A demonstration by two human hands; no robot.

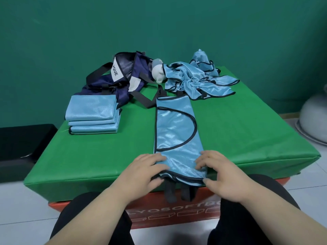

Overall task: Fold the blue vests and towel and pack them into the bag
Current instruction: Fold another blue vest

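A light blue vest [175, 131], folded into a long narrow strip, lies down the middle of the green-covered table [247, 135]. My left hand [146, 172] grips its near left corner, fingers on top. My right hand [221, 175] pinches its near right corner, thumb at the hem. Black straps [169, 191] hang from that end over the table edge. A stack of three folded vests [92, 117] sits at the left. Behind it lies the open navy bag [123, 75]. A rolled white towel [158, 74] rests beside a heap of unfolded vests [198, 80] at the back right.
The table is a red box [177, 214] under green cloth, between my knees. A black case [23, 144] stands on the floor at the left. A grey domed object [315, 119] sits at the right, with a green wall behind.
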